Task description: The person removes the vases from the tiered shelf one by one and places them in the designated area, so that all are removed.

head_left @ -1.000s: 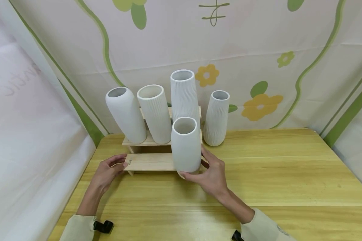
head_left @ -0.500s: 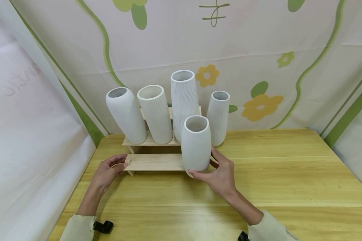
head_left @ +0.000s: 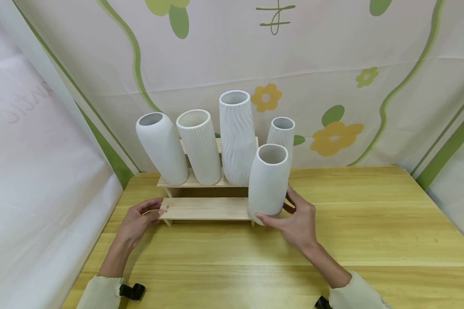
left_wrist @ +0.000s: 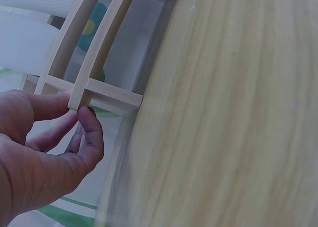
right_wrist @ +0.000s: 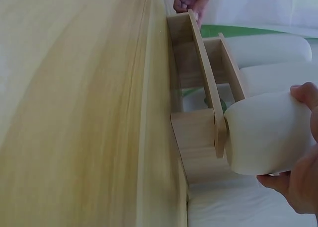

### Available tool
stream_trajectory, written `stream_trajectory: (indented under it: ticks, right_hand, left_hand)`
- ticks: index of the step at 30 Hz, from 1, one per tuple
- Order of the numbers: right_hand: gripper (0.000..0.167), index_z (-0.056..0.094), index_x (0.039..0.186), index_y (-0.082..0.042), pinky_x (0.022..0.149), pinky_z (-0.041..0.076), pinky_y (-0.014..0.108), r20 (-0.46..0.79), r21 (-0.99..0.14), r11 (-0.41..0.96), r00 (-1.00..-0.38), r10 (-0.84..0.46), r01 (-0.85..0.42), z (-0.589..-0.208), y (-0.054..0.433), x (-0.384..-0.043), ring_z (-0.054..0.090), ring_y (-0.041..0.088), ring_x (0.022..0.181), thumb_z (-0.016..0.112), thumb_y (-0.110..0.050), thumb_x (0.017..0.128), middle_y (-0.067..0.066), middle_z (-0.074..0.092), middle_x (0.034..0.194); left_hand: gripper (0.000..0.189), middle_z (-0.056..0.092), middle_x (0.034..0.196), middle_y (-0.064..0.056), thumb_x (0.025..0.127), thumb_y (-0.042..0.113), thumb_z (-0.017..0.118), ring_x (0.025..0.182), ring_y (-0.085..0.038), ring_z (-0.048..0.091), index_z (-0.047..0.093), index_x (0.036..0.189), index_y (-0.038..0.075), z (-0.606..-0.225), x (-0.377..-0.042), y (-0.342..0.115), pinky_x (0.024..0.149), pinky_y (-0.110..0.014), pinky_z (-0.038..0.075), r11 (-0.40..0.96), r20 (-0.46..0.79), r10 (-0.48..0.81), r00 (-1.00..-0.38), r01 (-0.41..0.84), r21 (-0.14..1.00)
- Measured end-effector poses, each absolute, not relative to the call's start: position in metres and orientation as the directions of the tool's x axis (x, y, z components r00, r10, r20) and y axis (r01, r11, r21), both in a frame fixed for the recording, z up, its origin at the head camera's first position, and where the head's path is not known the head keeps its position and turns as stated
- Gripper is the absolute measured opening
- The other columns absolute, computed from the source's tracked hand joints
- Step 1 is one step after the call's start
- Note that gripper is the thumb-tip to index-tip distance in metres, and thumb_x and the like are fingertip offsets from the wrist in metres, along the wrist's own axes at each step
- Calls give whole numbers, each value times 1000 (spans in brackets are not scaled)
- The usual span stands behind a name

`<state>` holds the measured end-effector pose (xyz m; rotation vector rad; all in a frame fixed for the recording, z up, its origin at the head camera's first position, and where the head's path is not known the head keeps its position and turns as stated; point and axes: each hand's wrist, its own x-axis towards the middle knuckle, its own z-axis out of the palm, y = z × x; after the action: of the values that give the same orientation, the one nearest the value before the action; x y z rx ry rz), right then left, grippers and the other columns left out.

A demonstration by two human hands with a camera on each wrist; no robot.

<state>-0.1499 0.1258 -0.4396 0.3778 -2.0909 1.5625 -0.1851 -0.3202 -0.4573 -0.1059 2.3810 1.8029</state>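
My right hand (head_left: pixel 299 223) grips a smooth white vase (head_left: pixel 268 184) low on its body, at the right end of the wooden tiered stand's lowest step (head_left: pixel 206 208). In the right wrist view the base of this vase (right_wrist: pixel 266 132) meets or nearly meets the step's end; contact is unclear. With thumb and fingers, my left hand (head_left: pixel 137 221) pinches the left end of that step, as the left wrist view also shows on the board's corner (left_wrist: pixel 74 100). On the step behind stand a smooth vase (head_left: pixel 162 150), a ribbed vase (head_left: pixel 201 150) and a tall wavy vase (head_left: pixel 237 141).
Behind the held vase, to the stand's right, is a slimmer textured vase (head_left: pixel 282 133), partly hidden. A higher step (head_left: pixel 256 141) shows behind the row. The wooden table (head_left: pixel 352 227) reaches a floral cloth backdrop (head_left: pixel 332 56), with a white cloth (head_left: pixel 42 171) along the left.
My right hand has moved the smooth vase rightward along the lowest step to its right end, baring more board and covering the slim vase's lower part. The left hand stays put.
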Motion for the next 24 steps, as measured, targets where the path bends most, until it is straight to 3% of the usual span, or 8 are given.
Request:
stream_trajectory:
  ticks: [5,14,24]
  right_hand:
    - [96,65,149,-15,89,62,25,546,-812,315,-830,113,-491,-442,142,-154,68,-1,121,105,-4,62,15,72,138]
    - [93,66,147,-10,86,59,14,512,-829,390,-825,241,-400,-453,171,-166,66,-8,115,104,-3,63,20,73,133]
    - [86,66,146,-12,84,57,9,435,-872,396,-828,353,-289,-448,195,-182,67,2,115,102,-6,68,15,72,136]
  left_hand:
    - [58,56,137,-4,108,19,69,108,-2,64,49,159,0,-457,-185,-321,92,-20,60,270,-162,35,-986,-147,952]
    - [59,55,139,-7,107,19,69,109,-1,65,48,159,-1,-457,-185,-320,94,-21,61,268,-162,36,-986,-147,952]
    - [59,54,142,-11,108,20,69,109,-2,64,48,159,-1,-458,-185,-320,94,-22,61,269,-158,40,-987,-142,953]
